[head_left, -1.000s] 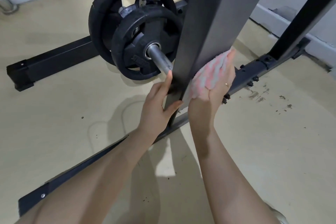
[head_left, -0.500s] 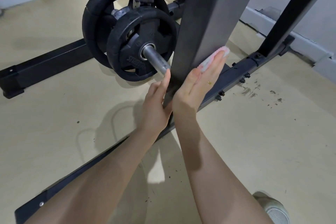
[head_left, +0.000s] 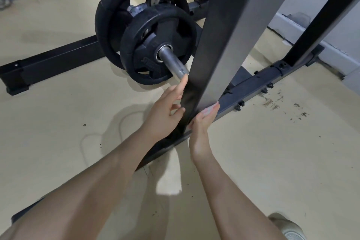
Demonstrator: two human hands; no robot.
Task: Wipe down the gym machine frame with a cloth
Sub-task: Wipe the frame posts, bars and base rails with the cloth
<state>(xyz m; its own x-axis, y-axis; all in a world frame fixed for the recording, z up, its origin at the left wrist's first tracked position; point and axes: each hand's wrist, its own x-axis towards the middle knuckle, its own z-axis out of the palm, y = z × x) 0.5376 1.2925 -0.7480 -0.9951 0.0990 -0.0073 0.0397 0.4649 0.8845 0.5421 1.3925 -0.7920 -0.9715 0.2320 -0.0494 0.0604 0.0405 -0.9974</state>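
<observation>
Upright post (head_left: 224, 45) of the gym frame meets the base rail (head_left: 253, 87) w/ bolts. Left hand (head_left: 165, 111) braces the post, fingers relaxed. Right hand (head_left: 204, 121) presses the cloth (head_left: 209, 109) flat at post bottom. Keep pressure even; work the joint corner.

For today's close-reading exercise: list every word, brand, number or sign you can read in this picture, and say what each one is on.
Raised lettering on the front weight plate, below and left of its hub: too blurred and angled to read.
No other text shows on the upright post, the base rail, the cloth or the floor.
</observation>
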